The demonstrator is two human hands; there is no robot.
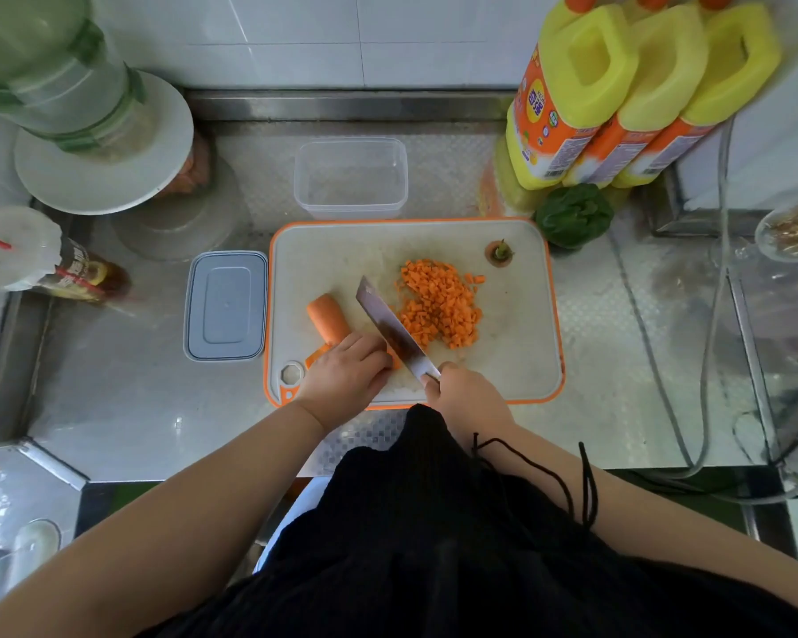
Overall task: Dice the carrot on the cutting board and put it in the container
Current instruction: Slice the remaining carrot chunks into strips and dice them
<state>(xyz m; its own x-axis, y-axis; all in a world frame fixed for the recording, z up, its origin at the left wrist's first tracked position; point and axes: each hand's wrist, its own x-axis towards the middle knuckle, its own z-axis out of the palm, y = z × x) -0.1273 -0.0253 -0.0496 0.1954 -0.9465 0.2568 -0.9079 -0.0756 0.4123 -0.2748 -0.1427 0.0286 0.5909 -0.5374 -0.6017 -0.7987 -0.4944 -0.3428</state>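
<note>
Your right hand [468, 392] grips the handle of a cleaver [390, 331], while your left hand [345, 373] curls over carrot slices on the cutting board [517, 333]. Diced carrot [438, 303] is piled beside the blade, an uncut carrot piece [327, 319] lies left, and the clear container [351, 177] stands just behind the board.

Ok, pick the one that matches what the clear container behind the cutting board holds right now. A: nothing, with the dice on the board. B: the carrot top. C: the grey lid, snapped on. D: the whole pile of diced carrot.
A: the clear container shows only its bare bottom, while the diced carrot lies heaped on the cutting board, and the grey lid rests on the counter left of the board.
</note>
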